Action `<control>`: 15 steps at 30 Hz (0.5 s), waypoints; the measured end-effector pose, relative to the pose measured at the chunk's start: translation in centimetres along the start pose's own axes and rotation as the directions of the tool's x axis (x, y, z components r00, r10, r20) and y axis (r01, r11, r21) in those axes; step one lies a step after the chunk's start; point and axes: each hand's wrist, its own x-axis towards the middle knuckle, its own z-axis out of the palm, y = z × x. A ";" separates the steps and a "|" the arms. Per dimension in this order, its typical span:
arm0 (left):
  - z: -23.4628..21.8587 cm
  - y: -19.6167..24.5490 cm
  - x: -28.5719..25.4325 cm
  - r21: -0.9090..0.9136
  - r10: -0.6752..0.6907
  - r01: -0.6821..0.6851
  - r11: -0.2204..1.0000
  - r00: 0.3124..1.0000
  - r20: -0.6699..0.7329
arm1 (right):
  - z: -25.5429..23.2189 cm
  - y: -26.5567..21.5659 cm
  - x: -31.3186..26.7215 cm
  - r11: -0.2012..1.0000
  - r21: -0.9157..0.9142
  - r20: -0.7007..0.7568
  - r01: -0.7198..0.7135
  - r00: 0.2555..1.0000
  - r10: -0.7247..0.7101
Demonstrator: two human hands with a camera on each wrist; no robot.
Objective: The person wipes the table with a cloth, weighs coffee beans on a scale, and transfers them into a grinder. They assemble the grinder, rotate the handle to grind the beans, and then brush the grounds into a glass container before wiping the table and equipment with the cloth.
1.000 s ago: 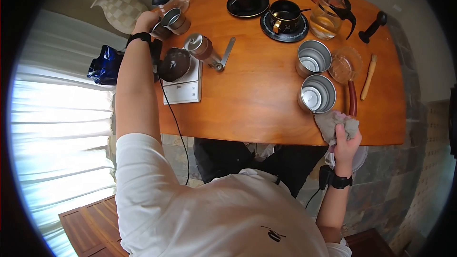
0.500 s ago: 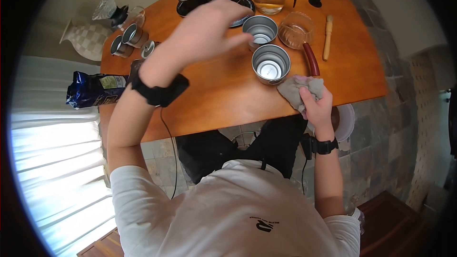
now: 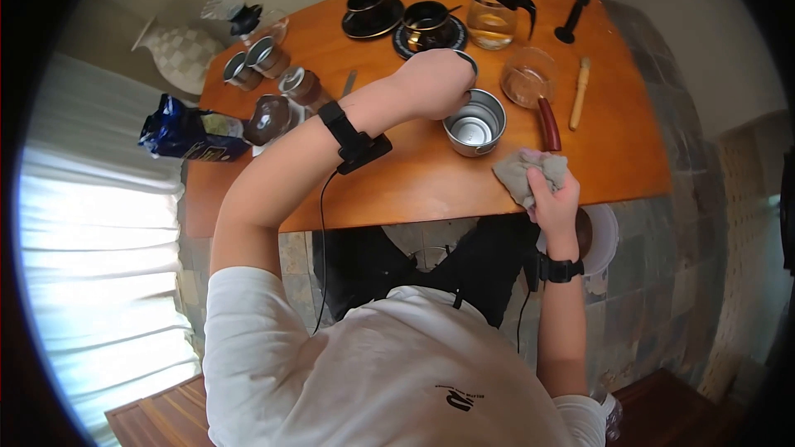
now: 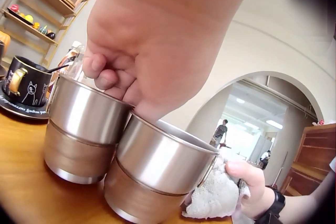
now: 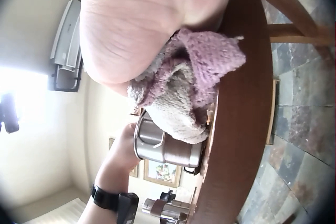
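Note:
Two metal cups stand side by side on the table, the near cup (image 3: pixel 476 134) closer to me and the far cup (image 4: pixel 84 116) mostly hidden behind my left hand in the head view. My left hand (image 3: pixel 439 83) reaches down over them from the left. In the left wrist view, its curled fingers and thumb pinch the cups where their rims meet. Near the table's front edge, my right hand (image 3: pixel 556 203) grips a crumpled grey and pink cloth (image 3: pixel 528 175), thumb on top. Close beside the near cup, the cloth overlaps it in the right wrist view.
A glass pan (image 3: pixel 530 79) with a red handle and a wooden-handled brush (image 3: pixel 580 95) lie right of the cups. Behind them stand a glass pitcher (image 3: pixel 490 25) and black cups on saucers. Leftward are a hand grinder (image 3: pixel 305 87), two more metal cups and a blue bag (image 3: pixel 178 132).
My left hand has left the two metal cups at the far left, swung right across the table and come down on the two right-hand cups. My right hand still holds the cloth.

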 end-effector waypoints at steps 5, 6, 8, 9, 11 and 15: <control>-7.9 -3.5 -5.8 -0.010 -0.163 0.166 0.986 0.955 -0.248 | -0.1 -0.3 0.1 0.997 0.074 0.039 -0.032 0.999 0.030; -9.7 -4.8 -7.1 -0.048 -0.226 0.222 0.974 0.919 -0.324 | 0.0 -0.2 -0.1 0.998 0.056 0.030 -0.039 0.999 0.038; -16.1 -3.9 -9.2 -0.114 -0.557 0.552 0.826 0.771 -0.309 | -0.1 0.4 -0.2 0.997 0.065 0.017 -0.030 0.999 0.029; -16.8 -7.2 -10.1 -0.031 -0.470 0.507 0.862 0.775 -0.423 | -0.1 0.5 0.0 0.997 0.073 0.002 -0.005 1.000 0.005; -18.7 -10.1 -11.8 0.016 -0.492 0.575 0.818 0.714 -0.499 | 0.1 -0.5 -0.2 0.997 0.064 0.007 -0.045 0.999 0.045; -18.0 -16.5 -13.7 0.290 -0.620 0.800 0.526 0.594 -0.512 | 0.1 -0.7 -0.1 0.996 0.062 0.027 -0.062 0.998 0.060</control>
